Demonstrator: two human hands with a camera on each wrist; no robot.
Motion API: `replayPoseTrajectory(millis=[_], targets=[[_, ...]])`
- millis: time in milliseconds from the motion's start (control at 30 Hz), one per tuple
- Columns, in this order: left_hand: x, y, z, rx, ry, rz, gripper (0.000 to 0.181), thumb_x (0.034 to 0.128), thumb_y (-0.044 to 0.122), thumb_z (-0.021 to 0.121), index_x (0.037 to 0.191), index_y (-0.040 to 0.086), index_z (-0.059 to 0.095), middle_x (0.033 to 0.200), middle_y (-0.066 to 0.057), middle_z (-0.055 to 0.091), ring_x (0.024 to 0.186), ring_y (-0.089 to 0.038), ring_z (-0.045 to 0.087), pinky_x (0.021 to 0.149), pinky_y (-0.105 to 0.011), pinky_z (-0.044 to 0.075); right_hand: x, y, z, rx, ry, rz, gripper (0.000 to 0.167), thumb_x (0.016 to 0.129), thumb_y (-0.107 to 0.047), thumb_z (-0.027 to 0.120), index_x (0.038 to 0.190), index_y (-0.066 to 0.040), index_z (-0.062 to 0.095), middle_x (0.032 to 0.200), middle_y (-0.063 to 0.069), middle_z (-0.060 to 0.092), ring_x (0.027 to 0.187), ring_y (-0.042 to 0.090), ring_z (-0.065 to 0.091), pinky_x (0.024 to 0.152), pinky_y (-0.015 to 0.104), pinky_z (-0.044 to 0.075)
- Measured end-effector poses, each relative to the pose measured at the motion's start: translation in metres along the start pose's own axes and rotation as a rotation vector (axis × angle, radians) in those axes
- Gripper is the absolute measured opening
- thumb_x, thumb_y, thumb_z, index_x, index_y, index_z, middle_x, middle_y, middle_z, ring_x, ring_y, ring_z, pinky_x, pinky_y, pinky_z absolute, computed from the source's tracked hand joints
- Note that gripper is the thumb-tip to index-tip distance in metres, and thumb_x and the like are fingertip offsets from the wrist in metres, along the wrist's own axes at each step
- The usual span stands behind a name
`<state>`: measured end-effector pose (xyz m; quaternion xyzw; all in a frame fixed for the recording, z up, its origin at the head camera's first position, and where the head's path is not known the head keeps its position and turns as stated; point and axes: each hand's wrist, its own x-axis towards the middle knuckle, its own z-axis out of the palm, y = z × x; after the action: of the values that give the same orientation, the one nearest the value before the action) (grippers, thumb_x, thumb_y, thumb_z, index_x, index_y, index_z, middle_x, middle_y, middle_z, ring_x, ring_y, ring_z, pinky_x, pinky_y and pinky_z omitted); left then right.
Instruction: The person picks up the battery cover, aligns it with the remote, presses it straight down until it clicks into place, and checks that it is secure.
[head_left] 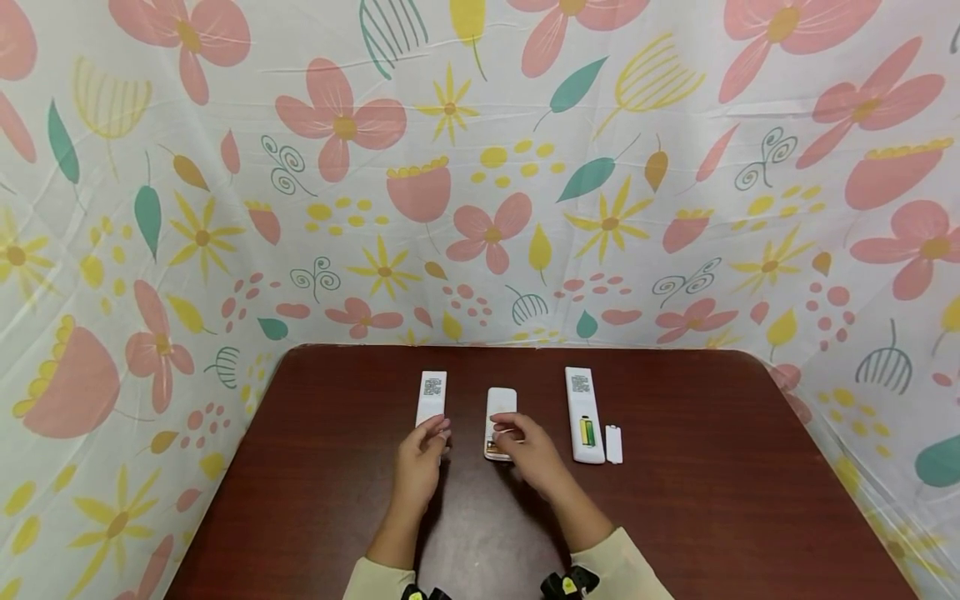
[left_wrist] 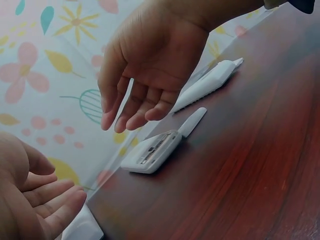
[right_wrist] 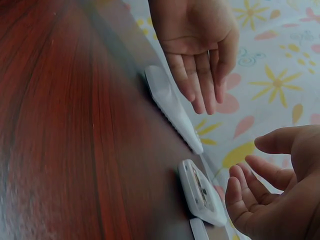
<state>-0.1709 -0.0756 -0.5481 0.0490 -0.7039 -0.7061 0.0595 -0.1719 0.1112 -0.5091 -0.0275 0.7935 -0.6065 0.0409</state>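
Three white remotes lie face down on the table. The middle remote has its battery compartment uncovered, which shows in the left wrist view. A loose white battery cover lies beside it, hidden in the head view. My right hand hovers over the middle remote's lower end, fingers loosely bent, holding nothing. My left hand is above the lower end of the left remote, hiding that end. Its fingers are relaxed, with nothing in them. In the right wrist view the left remote lies below the left hand.
At the right lies a longer remote with green and yellow batteries in its uncovered compartment. Its white battery cover lies just beside it. A floral cloth hangs behind and at both sides of the dark wooden table.
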Motion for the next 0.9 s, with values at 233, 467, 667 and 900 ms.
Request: replayPoseTrajectory(millis=[233,467,667,900], targets=[[-0.001,-0.003,0.006,0.001,-0.043,-0.009,0.038,0.0962,-0.006,0.053,0.133,-0.011,0.058,0.129,-0.031,0.064,0.119,-0.043,0.063,0.094,-0.044,0.057,0.01,0.029,-0.005,-0.056,0.05,-0.012,0.032,0.093,-0.004,0.065,0.125,-0.003,0.067,0.118,0.019,0.068,0.104,0.029,0.065,0.078,0.025,0.052],[-0.002,-0.006,0.011,0.044,-0.078,-0.021,0.04,0.0972,0.0,0.056,0.136,-0.008,0.057,0.133,-0.028,0.063,0.124,-0.04,0.062,0.098,-0.036,0.056,0.01,0.039,-0.017,-0.109,0.064,-0.017,0.032,0.091,-0.005,0.068,0.122,-0.003,0.068,0.114,0.017,0.065,0.101,0.026,0.064,0.074,0.023,0.051],[-0.004,-0.008,0.014,0.127,-0.09,-0.011,0.04,0.0972,0.005,0.059,0.136,-0.004,0.059,0.133,-0.023,0.065,0.124,-0.035,0.064,0.103,-0.043,0.052,0.011,0.046,-0.025,-0.162,0.073,0.001,0.034,0.091,-0.005,0.069,0.124,-0.001,0.066,0.113,0.017,0.064,0.099,0.024,0.063,0.079,0.026,0.05],[-0.006,-0.01,0.018,0.193,-0.129,-0.018,0.041,0.0977,0.005,0.057,0.138,-0.004,0.058,0.135,-0.022,0.065,0.124,-0.035,0.064,0.103,-0.041,0.053,0.007,0.052,-0.029,-0.261,0.069,-0.002,0.035,0.089,-0.005,0.071,0.123,-0.003,0.067,0.118,0.016,0.063,0.104,0.028,0.063,0.089,0.039,0.051]])
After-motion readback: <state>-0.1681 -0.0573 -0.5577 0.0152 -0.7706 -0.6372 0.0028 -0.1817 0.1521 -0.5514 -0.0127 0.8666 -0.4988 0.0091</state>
